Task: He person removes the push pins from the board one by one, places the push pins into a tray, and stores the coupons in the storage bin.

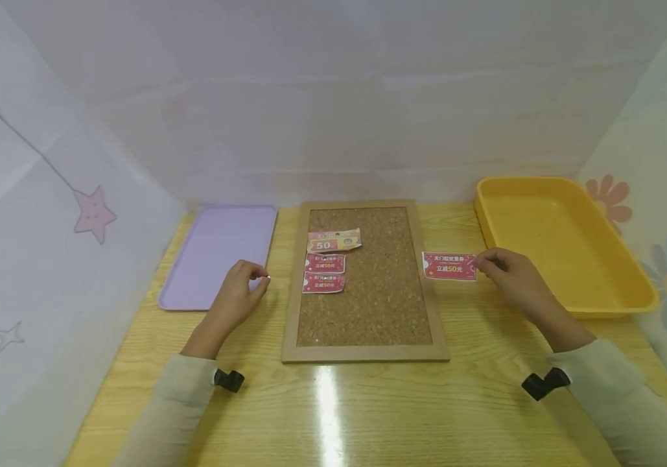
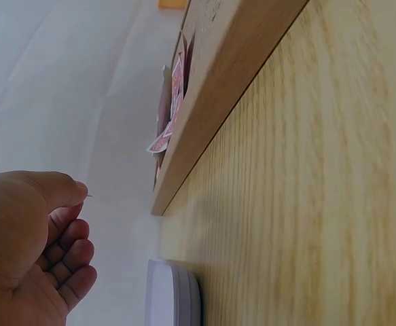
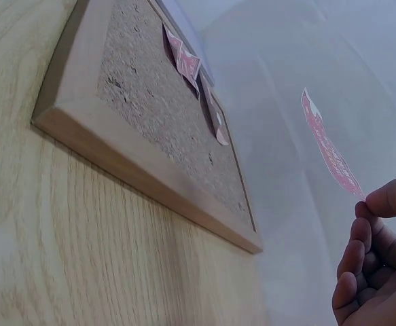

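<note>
A framed cork board (image 1: 388,292) lies on the wooden table, with two red paper coupons (image 1: 324,283) and a pink and yellow coupon (image 1: 333,241) in a column along its left side. My right hand (image 1: 514,279) pinches another red coupon (image 1: 448,266) by its right end, just right of the board's frame. In the right wrist view this coupon (image 3: 330,153) stands out from the thumb and fingertip, slightly curved. Left of the board, my left hand (image 1: 240,292) pinches a small pin (image 2: 90,195) between thumb and forefinger. Only its thin tip shows; its head is hidden.
A flat purple tray (image 1: 222,253) lies at the back left. The deep yellow tray (image 1: 555,240) stands at the back right, close behind my right hand. White cloth walls (image 1: 333,130) enclose the table's back and sides.
</note>
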A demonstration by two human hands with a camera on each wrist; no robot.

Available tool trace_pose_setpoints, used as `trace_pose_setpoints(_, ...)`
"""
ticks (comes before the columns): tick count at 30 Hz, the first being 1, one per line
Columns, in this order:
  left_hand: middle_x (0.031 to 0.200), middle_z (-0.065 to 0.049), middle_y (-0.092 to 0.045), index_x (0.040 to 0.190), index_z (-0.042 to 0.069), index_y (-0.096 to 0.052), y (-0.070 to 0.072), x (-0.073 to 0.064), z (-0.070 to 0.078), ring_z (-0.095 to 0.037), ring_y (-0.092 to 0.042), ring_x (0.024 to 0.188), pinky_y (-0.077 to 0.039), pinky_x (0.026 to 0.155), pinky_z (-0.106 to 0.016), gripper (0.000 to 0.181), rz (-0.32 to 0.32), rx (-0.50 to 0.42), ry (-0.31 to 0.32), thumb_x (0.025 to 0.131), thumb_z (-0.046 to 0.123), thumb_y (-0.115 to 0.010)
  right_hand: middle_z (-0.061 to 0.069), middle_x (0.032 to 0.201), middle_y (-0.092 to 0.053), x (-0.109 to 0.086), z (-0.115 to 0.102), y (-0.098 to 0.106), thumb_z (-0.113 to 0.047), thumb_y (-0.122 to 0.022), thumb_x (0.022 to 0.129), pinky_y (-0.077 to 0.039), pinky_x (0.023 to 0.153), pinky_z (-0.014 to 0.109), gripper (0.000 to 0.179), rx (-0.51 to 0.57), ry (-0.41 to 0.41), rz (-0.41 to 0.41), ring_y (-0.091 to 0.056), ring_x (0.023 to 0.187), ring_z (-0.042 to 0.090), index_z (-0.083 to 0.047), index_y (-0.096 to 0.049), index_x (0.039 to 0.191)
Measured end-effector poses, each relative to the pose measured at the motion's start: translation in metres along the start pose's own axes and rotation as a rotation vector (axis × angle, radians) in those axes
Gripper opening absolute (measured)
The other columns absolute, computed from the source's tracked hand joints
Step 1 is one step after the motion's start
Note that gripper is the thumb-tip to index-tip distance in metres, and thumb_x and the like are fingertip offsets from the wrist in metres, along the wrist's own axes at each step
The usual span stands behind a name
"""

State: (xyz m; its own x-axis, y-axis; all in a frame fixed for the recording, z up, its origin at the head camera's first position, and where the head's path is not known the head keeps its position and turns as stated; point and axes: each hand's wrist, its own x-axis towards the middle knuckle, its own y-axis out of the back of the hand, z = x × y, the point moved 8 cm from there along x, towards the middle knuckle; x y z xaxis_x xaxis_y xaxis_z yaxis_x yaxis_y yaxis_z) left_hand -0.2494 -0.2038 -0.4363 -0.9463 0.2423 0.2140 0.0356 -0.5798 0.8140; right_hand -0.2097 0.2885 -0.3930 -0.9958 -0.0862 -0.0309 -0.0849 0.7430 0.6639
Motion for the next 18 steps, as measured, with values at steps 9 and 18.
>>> trace_pose_setpoints(9,0.101,-0.016,-0.054,0.103,0.0,-0.06,0.009,-0.002,-0.003,-0.031,-0.051,0.095,-0.043,0.085,-0.046,0.015,0.035,0.01,-0.022,0.095,0.013,-0.062,0.02,0.117,-0.061,-0.002,0.008,0.015,-0.043,-0.045,0.102,-0.041,0.087,0.05,0.045,-0.025,-0.007,0.042,-0.05,0.108,0.033,-0.002,-0.061,0.112)
trace_pose_setpoints(18,0.1,-0.017,-0.054,0.102,0.0,-0.06,0.016,-0.004,-0.01,-0.031,-0.051,0.095,-0.042,0.085,-0.046,0.015,0.056,0.023,-0.027,0.095,0.013,-0.062,0.018,0.114,-0.059,-0.001,0.021,0.024,-0.048,-0.042,0.102,-0.046,0.077,0.04,0.05,-0.022,-0.056,0.05,-0.049,0.099,0.03,-0.003,-0.059,0.115)
